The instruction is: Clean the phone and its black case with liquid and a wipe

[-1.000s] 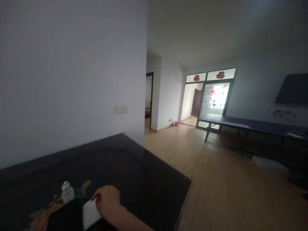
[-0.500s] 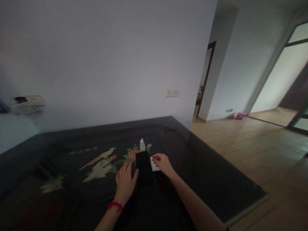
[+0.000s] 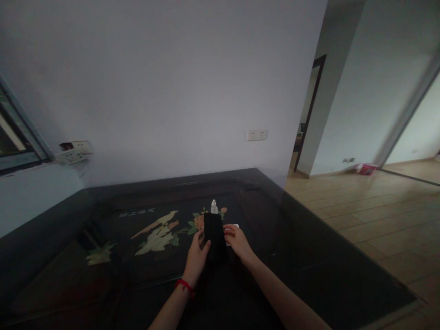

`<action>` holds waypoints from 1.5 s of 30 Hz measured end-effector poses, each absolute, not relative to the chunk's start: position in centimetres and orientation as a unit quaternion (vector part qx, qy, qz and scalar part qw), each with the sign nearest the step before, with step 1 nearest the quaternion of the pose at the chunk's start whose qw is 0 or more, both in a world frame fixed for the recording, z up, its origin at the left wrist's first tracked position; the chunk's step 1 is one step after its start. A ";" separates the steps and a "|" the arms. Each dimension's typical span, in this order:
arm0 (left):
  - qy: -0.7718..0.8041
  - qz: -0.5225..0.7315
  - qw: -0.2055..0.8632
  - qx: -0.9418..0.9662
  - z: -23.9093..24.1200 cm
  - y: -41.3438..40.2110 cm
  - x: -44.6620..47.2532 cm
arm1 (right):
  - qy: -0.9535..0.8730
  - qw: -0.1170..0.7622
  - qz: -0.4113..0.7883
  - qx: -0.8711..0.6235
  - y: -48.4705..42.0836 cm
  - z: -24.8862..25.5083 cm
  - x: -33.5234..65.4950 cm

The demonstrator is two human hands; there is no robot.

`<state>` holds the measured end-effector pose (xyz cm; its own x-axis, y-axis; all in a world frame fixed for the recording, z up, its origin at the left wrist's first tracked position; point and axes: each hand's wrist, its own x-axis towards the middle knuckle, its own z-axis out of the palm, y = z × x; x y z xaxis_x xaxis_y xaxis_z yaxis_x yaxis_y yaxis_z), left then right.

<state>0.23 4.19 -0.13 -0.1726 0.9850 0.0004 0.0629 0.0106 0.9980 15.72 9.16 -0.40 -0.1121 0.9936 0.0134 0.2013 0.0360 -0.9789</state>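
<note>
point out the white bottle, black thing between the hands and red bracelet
White bottle [image 3: 214,209]: head view, on its body.
Black thing [image 3: 213,233]: head view, middle of its face.
Red bracelet [image 3: 184,283]: head view, on the band.

Phone-like slab [image 3: 214,237]: plain black. Bottle [image 3: 214,207]: white. Card [image 3: 237,226], mostly hidden: white. Cord bracelet [image 3: 184,285]: red. Tabletop [image 3: 292,243]: black, carrying a pictorial pattern: bird motif [image 3: 156,240] in cream and tan, flower motif [image 3: 200,222] in orange with green leaves, grey printed characters [image 3: 136,212]. Wall [image 3: 165,91]: uniform pale grey with a lavender cast. Socket plate [image 3: 257,134]: white. Floor [image 3: 330,201]: tan, plank pattern. Tub [image 3: 367,170]: pinkish red.
</note>
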 end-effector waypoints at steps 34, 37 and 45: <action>0.607 0.438 0.361 0.556 0.1 4.2 -1.1 | -0.620 0.430 0.373 -0.540 7.8 0.9 15.5; 0.655 0.369 0.281 0.596 0.3 4.3 -1.3 | -0.627 0.421 0.367 -0.544 7.8 1.0 15.6; 0.678 0.290 0.232 0.634 -0.1 4.6 -1.7 | -0.660 0.387 0.324 -0.557 7.8 0.9 15.8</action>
<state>-1.70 4.63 -0.14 -0.0881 0.9947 0.0533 0.7262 0.0276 0.6869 15.82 7.79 0.86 -0.0817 0.9853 0.1498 0.4845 0.1706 -0.8580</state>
